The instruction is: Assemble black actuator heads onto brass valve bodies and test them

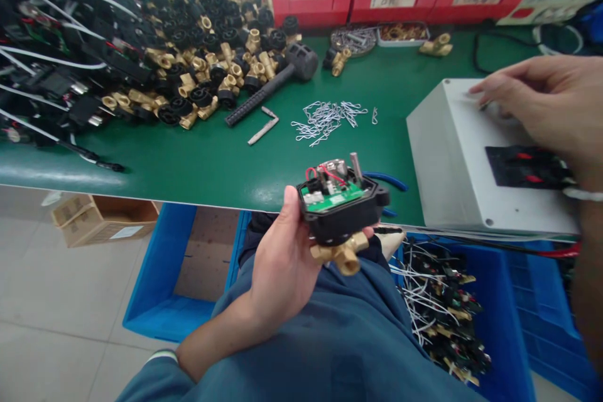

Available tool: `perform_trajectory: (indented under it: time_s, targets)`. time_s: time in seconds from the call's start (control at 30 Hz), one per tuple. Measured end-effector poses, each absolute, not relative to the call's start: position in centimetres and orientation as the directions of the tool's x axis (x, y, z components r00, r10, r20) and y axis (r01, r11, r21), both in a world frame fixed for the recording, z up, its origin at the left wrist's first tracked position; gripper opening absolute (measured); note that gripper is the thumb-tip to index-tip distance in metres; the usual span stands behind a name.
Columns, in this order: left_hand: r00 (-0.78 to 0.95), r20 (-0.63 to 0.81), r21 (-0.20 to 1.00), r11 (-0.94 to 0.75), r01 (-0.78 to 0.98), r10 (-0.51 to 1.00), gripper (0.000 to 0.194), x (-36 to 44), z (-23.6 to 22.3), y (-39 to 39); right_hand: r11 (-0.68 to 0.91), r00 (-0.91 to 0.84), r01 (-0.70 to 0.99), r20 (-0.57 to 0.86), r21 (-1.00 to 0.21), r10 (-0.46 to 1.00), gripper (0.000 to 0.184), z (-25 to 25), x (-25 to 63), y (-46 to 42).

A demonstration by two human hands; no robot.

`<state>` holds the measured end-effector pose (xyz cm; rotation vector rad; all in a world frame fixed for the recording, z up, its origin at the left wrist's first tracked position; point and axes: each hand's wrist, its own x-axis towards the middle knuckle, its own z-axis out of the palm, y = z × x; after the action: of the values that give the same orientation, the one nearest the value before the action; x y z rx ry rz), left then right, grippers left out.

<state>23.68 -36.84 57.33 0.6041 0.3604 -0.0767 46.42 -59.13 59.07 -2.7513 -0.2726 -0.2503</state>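
My left hand [287,257] is wrapped round a motorized valve: an open black housing [343,217] with a brass valve body [346,254] underneath. A green circuit board [332,198], red wires and an upright metal pin [355,166] show inside the housing. I hold it in front of the bench edge. Over a grey box [452,157] on the right, my right hand [541,100] has its fingers pinched at a small metal toggle [483,105] on the top face. The fingertips partly cover that toggle. A black terminal with red marks [522,166] sits on the same face.
Metal clips [327,119], a hex key [264,127] and a black mallet [282,78] lie on the green bench. Brass valves [202,69] are heaped behind, before red bins [311,6]. Below stand blue crates [160,289]; the right one holds wired valve units [443,308].
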Motion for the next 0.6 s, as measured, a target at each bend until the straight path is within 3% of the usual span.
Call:
perform_trajectory:
  time_s: [0.07, 0.13, 0.23, 0.37, 0.43, 0.53, 0.6]
  targets:
    - [0.931, -0.322, 0.677, 0.729, 0.1, 0.172, 0.032, 23.6, 57.2, -37.2, -0.914, 0.97, 0.207, 0.195, -0.348, 0.145, 0.045, 59.5, 46.0, -58.6]
    - [0.935, -0.255, 0.783, 0.621, 0.05, 0.246, 0.037, 23.5, 56.7, -37.5, -0.906, 0.972, 0.204, 0.185, -0.371, 0.143, 0.036, 59.7, 45.8, -58.3]
    - [0.935, -0.197, 0.865, 0.5, 0.025, 0.294, 0.055, 23.4, 55.9, -37.4, -0.882, 0.971, 0.224, 0.178, -0.415, 0.162, 0.026, 59.6, 45.8, -58.3]
    - [0.923, -0.16, 0.923, 0.385, 0.014, 0.35, 0.068, 23.0, 55.6, -36.8, -0.85, 0.966, 0.25, 0.174, -0.463, 0.19, 0.027, 59.1, 46.5, -58.7]
    - [0.91, -0.202, 0.925, 0.375, 0.055, 0.363, 0.066, 22.9, 55.8, -36.5, -0.811, 0.937, 0.319, 0.289, -0.49, 0.194, 0.029, 58.8, 47.1, -59.1]
    - [0.89, -0.283, 0.907, 0.401, 0.127, 0.358, 0.057, 23.1, 56.3, -36.2, -0.708, 0.724, 0.538, 0.681, -0.457, 0.11, 0.04, 59.0, 47.0, -60.0]
    - [0.88, -0.319, 0.893, 0.423, 0.154, 0.352, 0.05, 23.4, 56.6, -36.1, -0.643, 0.646, 0.615, 0.759, -0.456, 0.079, 0.053, 59.5, 45.3, -60.4]
